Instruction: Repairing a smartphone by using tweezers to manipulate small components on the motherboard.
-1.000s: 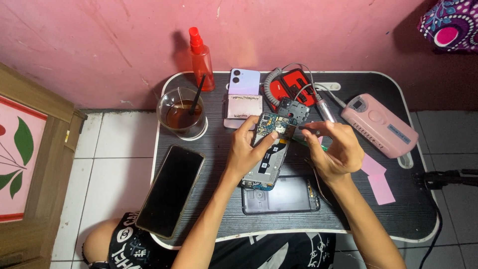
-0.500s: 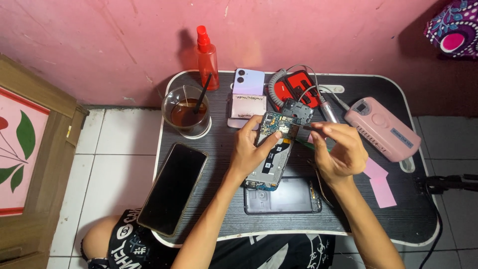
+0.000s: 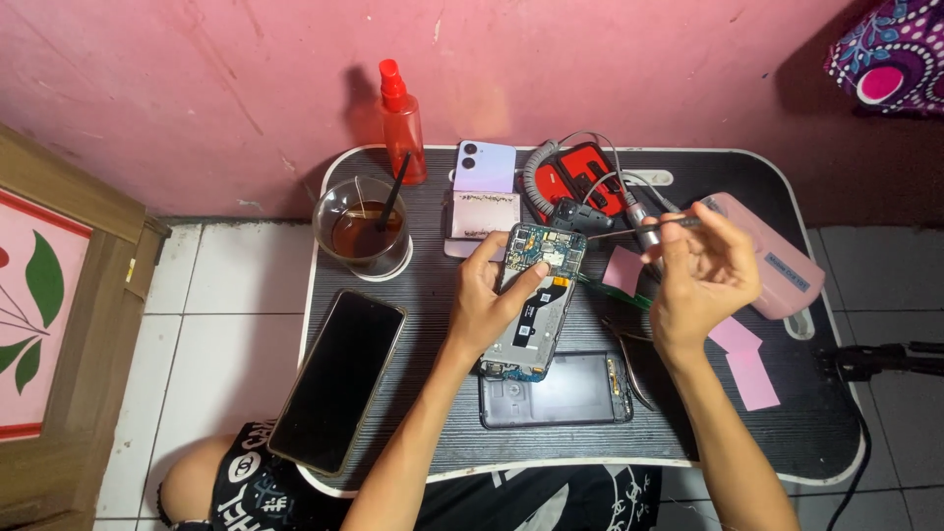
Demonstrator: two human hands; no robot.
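left hand (image 3: pixel 489 300) gripped opened phone (image 3: pixel 536 295), thumb across its board | right hand (image 3: pixel 700 275) raised, fingers pinching tweezers (image 3: pixel 644 227) | both above tabletop (image 3: pixel 787 433)

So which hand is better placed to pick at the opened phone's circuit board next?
Probably the right hand: it holds thin metal tweezers beside the board, while the left hand grips the opened phone.

The desk (image 3: pixel 413 433) is black with fine wood-grain stripes and a white rim. On it, left of the grey-and-green opened phone (image 3: pixel 536 295), stands a clear glass (image 3: pixel 362 231) of brown drink; behind that glass is a red spray bottle (image 3: pixel 401 123). Right of the phone lie pink paper slips (image 3: pixel 749 366) and a pale pink case (image 3: pixel 777 261).
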